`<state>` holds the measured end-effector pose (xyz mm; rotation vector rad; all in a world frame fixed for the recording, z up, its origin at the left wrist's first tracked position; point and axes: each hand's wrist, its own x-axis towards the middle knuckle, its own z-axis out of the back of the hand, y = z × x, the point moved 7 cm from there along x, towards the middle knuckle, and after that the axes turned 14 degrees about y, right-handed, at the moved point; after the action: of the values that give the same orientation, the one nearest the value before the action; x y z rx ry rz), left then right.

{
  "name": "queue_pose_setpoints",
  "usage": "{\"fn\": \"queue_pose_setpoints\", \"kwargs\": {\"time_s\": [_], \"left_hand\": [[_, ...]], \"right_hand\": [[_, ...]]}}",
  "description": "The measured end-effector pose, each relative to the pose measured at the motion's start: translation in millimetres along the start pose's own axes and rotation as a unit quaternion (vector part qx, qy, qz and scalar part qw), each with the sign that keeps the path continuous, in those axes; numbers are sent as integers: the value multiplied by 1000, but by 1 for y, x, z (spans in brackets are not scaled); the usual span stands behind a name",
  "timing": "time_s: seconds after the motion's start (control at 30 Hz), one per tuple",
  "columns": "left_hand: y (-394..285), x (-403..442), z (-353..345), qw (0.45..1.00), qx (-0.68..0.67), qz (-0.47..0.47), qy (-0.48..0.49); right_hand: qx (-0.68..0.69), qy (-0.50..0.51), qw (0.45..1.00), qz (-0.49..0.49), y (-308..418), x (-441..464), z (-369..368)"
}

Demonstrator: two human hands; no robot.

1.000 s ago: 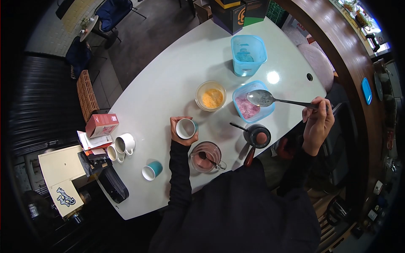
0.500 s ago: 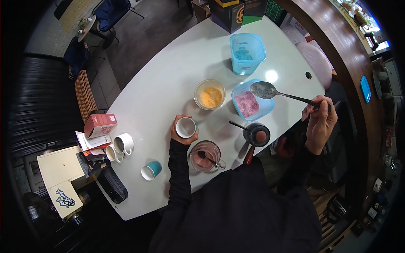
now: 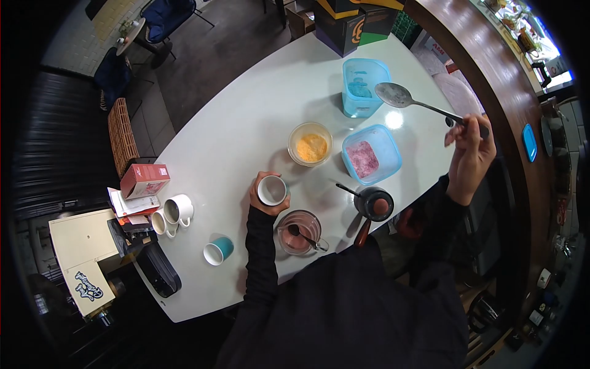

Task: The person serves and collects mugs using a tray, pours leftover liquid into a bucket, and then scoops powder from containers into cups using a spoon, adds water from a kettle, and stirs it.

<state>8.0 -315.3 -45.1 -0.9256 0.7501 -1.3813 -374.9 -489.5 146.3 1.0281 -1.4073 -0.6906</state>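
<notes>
Pale surface (image 3: 246,117), curved L edge; most open room is ahead-left of the L hand (image 3: 254,198). R hand (image 3: 472,157) is out by the R edge. Dark boxes (image 3: 338,34) at far end, well ahead of L fingers: orange logo on one. Sign (image 3: 437,49) past the far R edge looks like "AMI". 2 blue tubs, both L of R fingers: far tub (image 3: 362,111), near tub (image 3: 391,154) w/ pink powder (image 3: 362,158). Jug (image 3: 316,226) w/ pinkish mix just behind-right of L fingers; clear bowl (image 3: 298,134) of orange bits (image 3: 311,147) ahead of them; dark pot (image 3: 369,198), wood handle, further R. Metal spoon (image 3: 418,103): long, whitish smears, handle pinched in R fingers, bowl end by far tub's rim, ht unclear. Cup (image 3: 272,190): white inside, L fingers wrapped round it.
</notes>
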Motion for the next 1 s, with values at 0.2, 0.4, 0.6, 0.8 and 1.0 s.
{"fn": "queue_pose_setpoints", "kwargs": {"time_s": [0.2, 0.4, 0.6, 0.8, 1.0], "left_hand": [[-5, -1, 1, 1000, -4, 4, -6], [-7, -2, 2, 999, -41, 17, -7], [1, -6, 0, 998, -35, 46, -5], [-6, -3, 2, 999, -24, 23, -9], [-6, -3, 3, 1000, 10, 14, -18]], "right_hand": [[-142, 102, 984, -22, -31, 41, -40], [-256, 187, 944, -91, -68, 56, -81], [-363, 206, 903, -106, -89, 63, -92], [-321, 178, 924, -105, -94, 66, -84], [-277, 179, 936, -127, -107, 67, -81]]}}
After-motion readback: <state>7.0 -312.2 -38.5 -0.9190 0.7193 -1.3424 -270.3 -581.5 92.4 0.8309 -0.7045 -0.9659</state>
